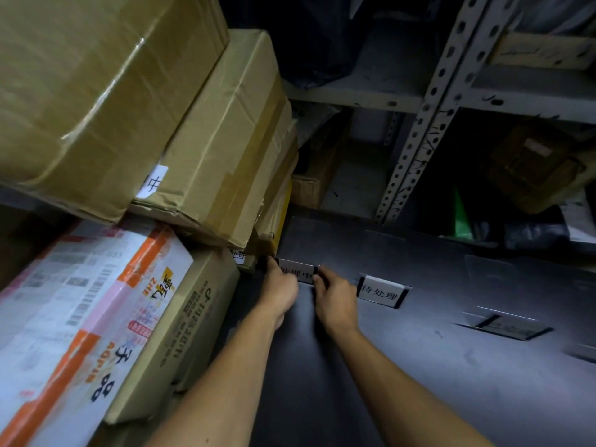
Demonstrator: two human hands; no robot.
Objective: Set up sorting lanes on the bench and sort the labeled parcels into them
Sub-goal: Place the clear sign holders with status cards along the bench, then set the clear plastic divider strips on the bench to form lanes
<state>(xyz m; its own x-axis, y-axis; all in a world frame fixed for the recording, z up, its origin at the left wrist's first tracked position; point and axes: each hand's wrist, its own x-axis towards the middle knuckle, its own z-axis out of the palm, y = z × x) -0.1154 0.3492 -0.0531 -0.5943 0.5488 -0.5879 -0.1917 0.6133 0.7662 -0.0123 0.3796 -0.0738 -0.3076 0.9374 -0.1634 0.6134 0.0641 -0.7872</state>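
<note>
Both my hands hold a small white lane sign [297,271] with black end stands on the dark bench [419,366]. My left hand [280,285] pinches its left end, right beside the stacked cardboard parcels. My right hand [333,300] pinches its right end. A second lane sign [380,291] with black characters stands just to the right. A third sign holder [503,327] lies flat further right. Brown parcels [96,101] are piled at the left, above a white and orange printed carton [87,304] and a brown carton [190,321].
A grey perforated metal shelf post [419,130] rises behind the bench, with dark shelves holding a brown box [532,166] and black bags [535,233]. A green item [462,217] sits on the lower shelf. Another flat object [580,351] is at the bench's right edge.
</note>
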